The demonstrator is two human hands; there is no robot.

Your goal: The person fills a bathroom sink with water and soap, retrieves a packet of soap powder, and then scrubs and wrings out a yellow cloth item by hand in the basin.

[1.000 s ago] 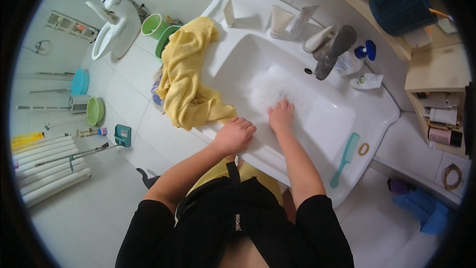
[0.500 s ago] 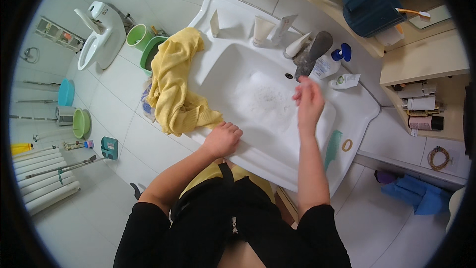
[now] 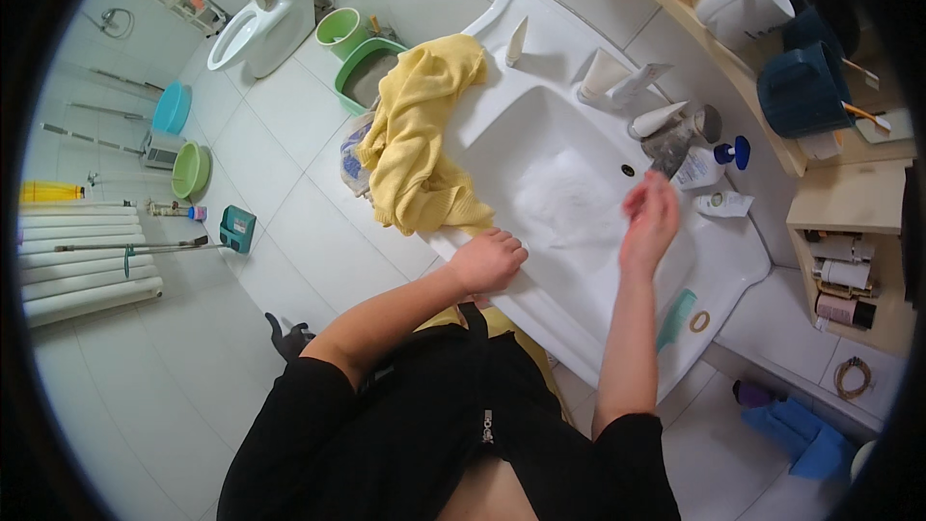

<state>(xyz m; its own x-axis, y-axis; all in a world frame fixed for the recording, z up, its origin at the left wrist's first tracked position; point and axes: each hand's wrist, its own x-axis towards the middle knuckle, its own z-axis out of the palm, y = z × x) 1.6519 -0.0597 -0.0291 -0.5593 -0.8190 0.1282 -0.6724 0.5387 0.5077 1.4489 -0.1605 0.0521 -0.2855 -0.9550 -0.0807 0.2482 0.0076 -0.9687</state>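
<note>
A white washbasin (image 3: 473,150) is in front of me, with whitish, foamy water (image 3: 559,198) in its bowl. My left hand (image 3: 490,259) is closed in a loose fist on the basin's front rim; what its curled fingers hold, if anything, is hidden. Beside its knuckles ends a yellow knitted garment (image 3: 420,135), draped over the basin's left side. My right hand (image 3: 651,217) is over the right of the bowl, fingers loosely bent and slightly blurred, with nothing visible in them. Its fingertips are just below the spout of the grey faucet (image 3: 675,145).
Tubes (image 3: 603,72) and a blue-topped pump bottle (image 3: 704,166) stand along the basin's back. A green comb (image 3: 677,318) lies on its right edge. Above is a wooden shelf (image 3: 772,135) with a dark blue cup (image 3: 801,87). Green tubs (image 3: 347,87) and a toilet (image 3: 275,19) are leftward.
The whole scene has shifted right in view as my head turned. My left hand stays on the rim by the garment. My right hand is still by the spout.
</note>
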